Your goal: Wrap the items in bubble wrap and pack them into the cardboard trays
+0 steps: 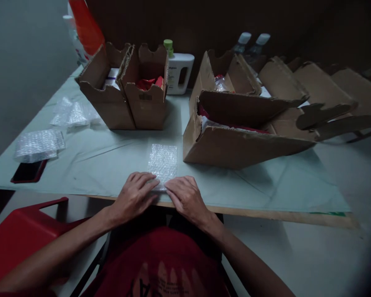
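So both hands are down at the near edge of the table, side by side, fingertips nearly meeting. The left hand (135,194) and the right hand (185,198) are pressing flat on the near end of a small bubble wrap sheet (163,161). Fingers are spread and laid on top, not curled around it, so it's more pinned down than gripped. Can't tell if there's anything tucked under the fingers, that bit is hidden.

The sheet itself lies on the pale green table cover (111,165), stretching away from the hands toward the back of the table. Its far end is free and flat, sitting in the gap between the two groups of boxes.

Other stuff around:
- back left, a pair of open cardboard boxes (126,103) standing upright, touching each other, something red showing in the right-hand one
- just behind them a white jug with a green cap (179,72)
- right of the sheet, a big tilted cardboard box (235,144) with flaps open, and more folded cardboard trailing off to the right behind it
- far left, a stack of bubble wrap pieces (38,144), with a few looser ones further back
- a dark phone (29,171) lying just in front of that stack
- a red plastic chair (21,231) at lower left, off the table
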Demonstrator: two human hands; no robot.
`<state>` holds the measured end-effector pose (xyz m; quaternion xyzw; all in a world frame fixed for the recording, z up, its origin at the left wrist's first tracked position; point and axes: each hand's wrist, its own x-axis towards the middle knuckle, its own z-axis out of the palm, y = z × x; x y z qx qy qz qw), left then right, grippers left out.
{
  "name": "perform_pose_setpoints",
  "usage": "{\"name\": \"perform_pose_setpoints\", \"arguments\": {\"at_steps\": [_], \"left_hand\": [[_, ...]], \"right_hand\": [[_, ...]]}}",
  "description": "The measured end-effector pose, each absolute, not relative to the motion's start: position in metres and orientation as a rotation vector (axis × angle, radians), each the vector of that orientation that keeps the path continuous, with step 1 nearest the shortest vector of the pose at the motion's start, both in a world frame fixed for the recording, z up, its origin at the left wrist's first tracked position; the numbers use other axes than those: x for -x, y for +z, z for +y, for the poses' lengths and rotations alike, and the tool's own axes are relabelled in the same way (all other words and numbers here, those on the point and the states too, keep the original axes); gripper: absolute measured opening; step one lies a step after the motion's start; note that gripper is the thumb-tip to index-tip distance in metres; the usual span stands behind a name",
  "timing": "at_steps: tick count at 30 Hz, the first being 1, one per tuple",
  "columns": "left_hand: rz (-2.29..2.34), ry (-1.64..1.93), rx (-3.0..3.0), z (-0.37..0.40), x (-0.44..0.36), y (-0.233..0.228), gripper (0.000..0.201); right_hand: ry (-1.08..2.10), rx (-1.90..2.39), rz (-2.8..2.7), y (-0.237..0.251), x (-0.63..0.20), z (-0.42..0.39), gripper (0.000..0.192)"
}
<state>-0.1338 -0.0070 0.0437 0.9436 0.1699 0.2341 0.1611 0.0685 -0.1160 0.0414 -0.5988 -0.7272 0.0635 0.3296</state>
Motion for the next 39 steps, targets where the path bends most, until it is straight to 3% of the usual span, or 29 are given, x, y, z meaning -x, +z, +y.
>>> {"name": "perform_pose_setpoints", "arguments": {"at_steps": [3,11,14,22,29,32,35,39], "left_hand": [[0.545,0.599,-2.611,0.001,0.132,0.040,0.030],[0.762,0.669,-2.571,0.019,0.115,0.033,0.029],[0.633,0.737,-2.663,0.015,0.120,0.035,0.042],[0.511,0.700,-2.574,0.018,0.128,0.037,0.038],[0.832,0.631,-2.560,0.034,0.101,0.035,0.040],[0.805,0.673,-2.545,0.029,0.104,0.039,0.043],[0.869,0.749,-2.342,0.017,0.117,0.049,0.043],[1.016,0.608,-1.556,-0.004,0.125,0.066,0.047]], "right_hand": [[0.234,1.614,-1.812,0.044,-0.072,-0.115,0.019],[-0.010,1.743,-2.034,0.044,-0.080,-0.110,0.031],[0.018,1.738,-2.031,0.041,-0.081,-0.102,0.026],[0.247,1.689,-1.823,0.050,-0.085,-0.108,0.023],[-0.031,1.753,-2.018,0.051,-0.082,-0.104,0.037],[0.010,1.756,-2.021,0.044,-0.084,-0.094,0.031],[0.078,1.748,-1.840,0.038,-0.086,-0.089,0.022],[0.218,1.743,-1.532,0.037,-0.083,-0.095,0.020]]}}
